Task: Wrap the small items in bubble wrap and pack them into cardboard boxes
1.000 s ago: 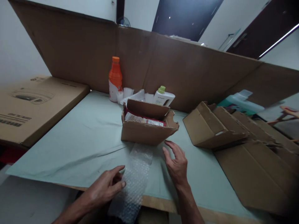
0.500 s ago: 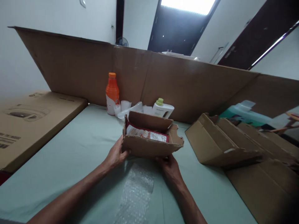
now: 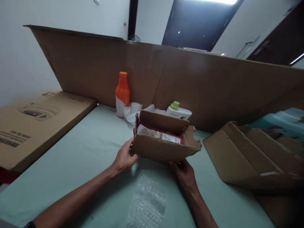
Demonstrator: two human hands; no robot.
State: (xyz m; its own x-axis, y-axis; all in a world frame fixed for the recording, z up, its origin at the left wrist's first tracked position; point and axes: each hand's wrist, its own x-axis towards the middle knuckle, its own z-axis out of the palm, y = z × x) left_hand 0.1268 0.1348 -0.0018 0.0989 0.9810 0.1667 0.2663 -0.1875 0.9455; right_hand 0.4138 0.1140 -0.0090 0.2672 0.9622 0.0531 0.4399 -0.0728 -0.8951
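Observation:
In the middle of the head view is a small open cardboard box (image 3: 161, 150), tilted a little toward me. Inside it lies a red and white printed packet (image 3: 160, 134). My left hand (image 3: 125, 155) grips the box's left end, thumb on the front face and the other fingers partly hidden behind. At the lower right front, my right hand (image 3: 184, 172) holds the bottom edge, its fingertips hidden under the box. A sheet of bubble wrap (image 3: 147, 202) lies on the cloth between my forearms.
Behind the box stand an orange bottle (image 3: 123, 91), white cups (image 3: 135, 108) and a white bottle with a green cap (image 3: 177, 110). A flat carton (image 3: 45, 117) lies left. Open cardboard boxes (image 3: 237, 155) and a teal container (image 3: 275, 123) are right. A tall cardboard wall (image 3: 95, 66) closes the back.
The view has swung left, so everything appears shifted to the right. Both hands keep their hold on the box, and the packet stays inside it.

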